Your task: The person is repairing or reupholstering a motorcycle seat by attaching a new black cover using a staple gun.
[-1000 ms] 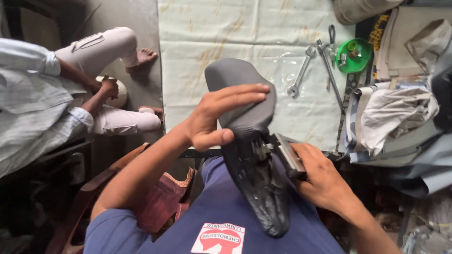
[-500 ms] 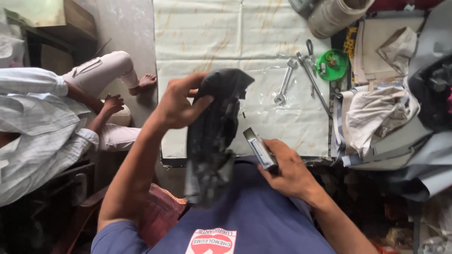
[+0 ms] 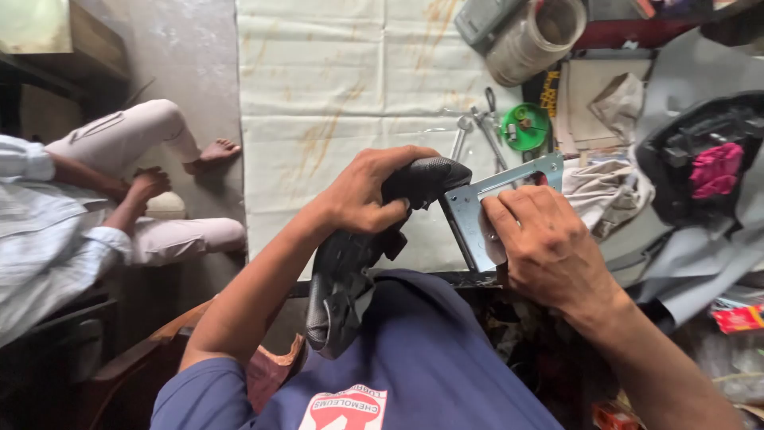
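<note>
My left hand (image 3: pixel 362 195) is clamped over the nose of the black seat (image 3: pixel 358 263), which stands on edge against my lap in front of the cloth-covered table (image 3: pixel 318 80). My right hand (image 3: pixel 541 247) is wrapped around the metal staple gun (image 3: pixel 485 211), its head pressed to the seat's rim. To do this well, I judge the cover needs pulling taut and the gun held square and firm. Spanners (image 3: pixel 465 135) and a green dish (image 3: pixel 525 126) lie just beyond.

We count 1 black seat (image 3: pixel 362 263) in our left hand (image 3: pixel 362 195), 1 metal stapler (image 3: pixel 485 209) under our right hand (image 3: pixel 541 247), approx. 2 wrenches (image 3: pixel 469 131) + 1 green dish (image 3: pixel 527 126) just beyond.
</note>
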